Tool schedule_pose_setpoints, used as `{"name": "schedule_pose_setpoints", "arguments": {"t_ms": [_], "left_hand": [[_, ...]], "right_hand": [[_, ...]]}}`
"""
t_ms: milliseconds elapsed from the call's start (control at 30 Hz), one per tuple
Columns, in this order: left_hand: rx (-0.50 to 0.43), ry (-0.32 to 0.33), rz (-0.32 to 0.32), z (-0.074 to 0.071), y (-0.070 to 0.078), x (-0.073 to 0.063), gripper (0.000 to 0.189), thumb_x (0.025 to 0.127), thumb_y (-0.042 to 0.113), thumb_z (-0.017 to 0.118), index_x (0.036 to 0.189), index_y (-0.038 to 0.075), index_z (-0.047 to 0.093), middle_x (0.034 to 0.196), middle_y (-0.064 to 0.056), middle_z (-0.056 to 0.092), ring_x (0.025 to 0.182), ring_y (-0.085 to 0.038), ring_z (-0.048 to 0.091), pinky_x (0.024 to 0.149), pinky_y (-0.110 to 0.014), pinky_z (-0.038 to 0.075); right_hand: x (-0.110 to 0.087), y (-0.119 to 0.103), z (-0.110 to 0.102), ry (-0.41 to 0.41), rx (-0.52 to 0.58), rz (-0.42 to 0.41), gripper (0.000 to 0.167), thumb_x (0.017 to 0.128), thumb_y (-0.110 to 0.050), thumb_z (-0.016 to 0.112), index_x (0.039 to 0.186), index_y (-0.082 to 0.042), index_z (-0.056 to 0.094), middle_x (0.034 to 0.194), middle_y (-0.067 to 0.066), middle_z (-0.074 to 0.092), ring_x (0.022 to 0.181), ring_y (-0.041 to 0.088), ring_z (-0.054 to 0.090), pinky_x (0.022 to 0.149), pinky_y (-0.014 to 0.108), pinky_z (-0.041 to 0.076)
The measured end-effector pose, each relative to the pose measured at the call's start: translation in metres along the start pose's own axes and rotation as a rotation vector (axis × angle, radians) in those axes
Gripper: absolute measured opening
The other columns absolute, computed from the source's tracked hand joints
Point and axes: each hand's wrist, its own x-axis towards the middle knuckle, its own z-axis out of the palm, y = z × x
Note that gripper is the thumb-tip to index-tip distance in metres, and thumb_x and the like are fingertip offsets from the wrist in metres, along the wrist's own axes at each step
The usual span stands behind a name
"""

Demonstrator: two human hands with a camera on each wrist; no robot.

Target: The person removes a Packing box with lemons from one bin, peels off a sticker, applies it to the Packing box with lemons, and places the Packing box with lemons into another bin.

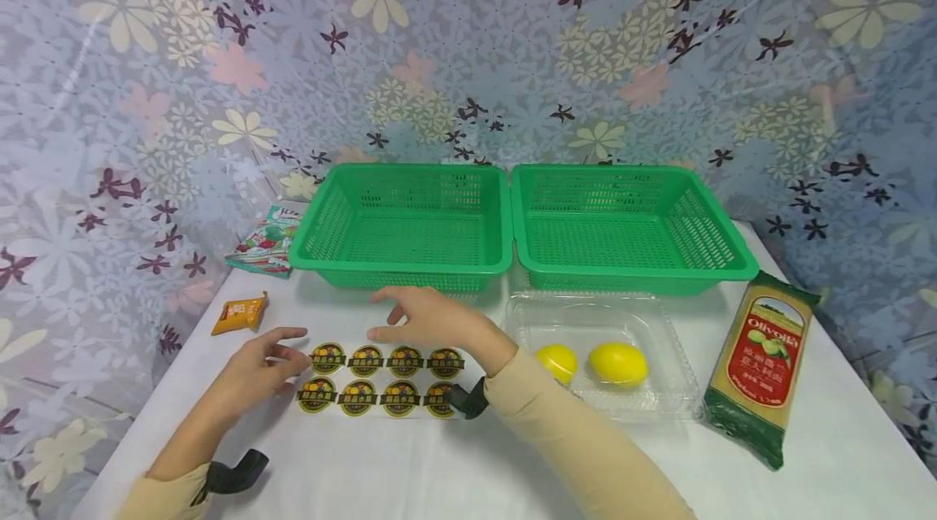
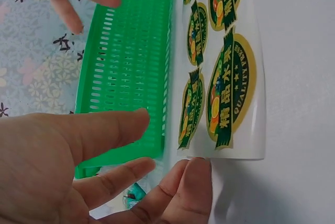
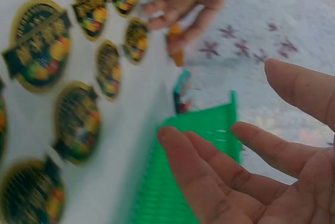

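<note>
A sheet of round fruit stickers (image 1: 380,380), black and gold with Chinese lettering, lies on the white table. At its left end is my left hand (image 1: 256,369), fingers spread and slightly bent. In the left wrist view, fingertips (image 2: 196,177) meet or nearly meet the sheet's short edge, while the thumb stays apart; whether they touch cannot be told. Over the sheet's far side hovers my right hand (image 1: 432,321), thumb and fingers apart with nothing between them. The right wrist view shows these loosely extended fingers (image 3: 193,177) beside the stickers.
Two green baskets (image 1: 403,268) (image 1: 637,269) stand side by side at the back. A clear plastic box (image 1: 677,373) holds two yellow lemons (image 1: 618,364), partly behind my right sleeve. Right lies a pasta pack (image 1: 764,357); left, an orange snack packet (image 1: 240,314) and a teal-and-red bag (image 1: 267,247).
</note>
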Motion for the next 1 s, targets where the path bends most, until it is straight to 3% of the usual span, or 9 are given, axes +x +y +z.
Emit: {"name": "schedule_pose_setpoints", "arguments": {"t_ms": [167, 500, 733, 1000], "left_hand": [[-0.021, 0.019, 0.012, 0.003, -0.004, 0.003, 0.060, 0.102, 0.011, 0.069, 0.155, -0.005, 0.048, 0.114, -0.019, 0.071, 0.095, -0.019, 0.071, 0.076, -0.033, 0.064], [-0.083, 0.039, 0.033, 0.005, -0.015, 0.007, 0.056, 0.102, 0.008, 0.069, 0.154, -0.004, 0.050, 0.109, -0.013, 0.078, 0.073, -0.012, 0.059, 0.062, -0.025, 0.050], [-0.166, 0.052, 0.083, 0.006, -0.019, 0.008, 0.052, 0.104, 0.004, 0.066, 0.153, -0.002, 0.052, 0.100, -0.005, 0.075, 0.074, -0.009, 0.058, 0.061, -0.025, 0.050], [-0.223, 0.051, 0.110, 0.006, -0.014, 0.008, 0.049, 0.104, 0.004, 0.064, 0.152, 0.002, 0.054, 0.102, -0.007, 0.073, 0.078, -0.010, 0.058, 0.063, -0.026, 0.051]], "right_hand": [[0.013, 0.010, 0.020, -0.003, 0.012, 0.012, 0.057, 0.108, -0.038, 0.066, 0.158, -0.014, 0.054, 0.142, 0.014, 0.070, 0.130, 0.028, 0.067, 0.101, 0.037, 0.058], [0.028, 0.018, 0.044, 0.017, 0.032, 0.041, 0.049, 0.106, -0.033, 0.070, 0.149, -0.011, 0.063, 0.125, 0.012, 0.076, 0.111, 0.019, 0.072, 0.090, 0.028, 0.057], [0.041, 0.014, 0.052, 0.077, 0.034, 0.047, 0.038, 0.105, -0.028, 0.072, 0.139, -0.013, 0.071, 0.116, 0.009, 0.077, 0.095, 0.012, 0.068, 0.081, 0.024, 0.054], [0.051, 0.009, 0.060, 0.141, 0.046, 0.035, 0.031, 0.103, -0.020, 0.075, 0.133, -0.013, 0.075, 0.096, 0.003, 0.075, 0.076, 0.004, 0.059, 0.069, 0.018, 0.049]]}}
